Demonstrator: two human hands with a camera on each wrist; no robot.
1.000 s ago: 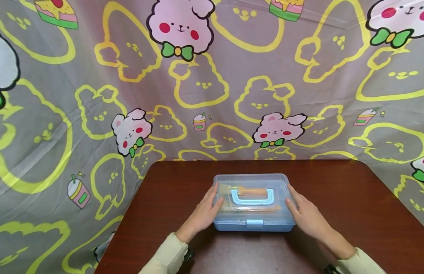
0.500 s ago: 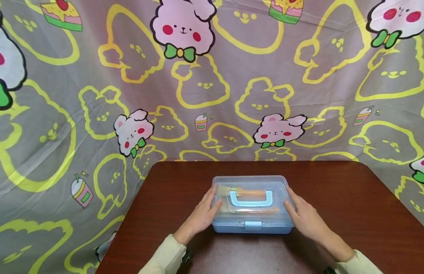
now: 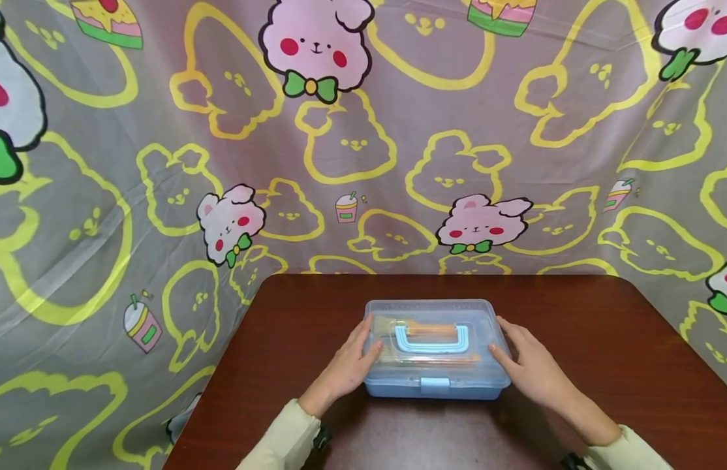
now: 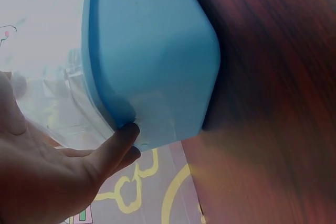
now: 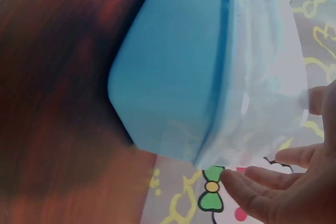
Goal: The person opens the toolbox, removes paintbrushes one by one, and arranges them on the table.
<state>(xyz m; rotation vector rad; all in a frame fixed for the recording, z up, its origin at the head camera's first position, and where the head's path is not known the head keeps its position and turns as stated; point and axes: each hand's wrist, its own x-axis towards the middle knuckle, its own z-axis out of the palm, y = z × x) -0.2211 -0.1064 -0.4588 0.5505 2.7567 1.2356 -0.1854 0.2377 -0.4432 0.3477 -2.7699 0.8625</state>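
A blue plastic box (image 3: 436, 349) with a clear lid sits low in the middle of the frame, on a dark red-brown bench (image 3: 604, 346). Its light blue handle (image 3: 431, 337) lies flat on the lid, and a blue clasp (image 3: 434, 385) sits at the middle of the near side.

The left hand (image 3: 350, 361) rests against the box's left end with its fingers nearly straight; the left wrist view shows a fingertip (image 4: 126, 132) touching the edge where lid meets base. The right hand (image 3: 530, 365) lies at the right end, fingers loosely spread. In the right wrist view its fingertips (image 5: 247, 182) seem just off the lid's corner, though that picture is too blurred to be sure of contact. Neither hand is wrapped round the box.

Through the lid something orange-brown (image 3: 431, 328) shows, too faint to name. A grey cloth (image 3: 399, 130) printed with yellow outlines and pink rabbits fills the upper frame behind the bench.
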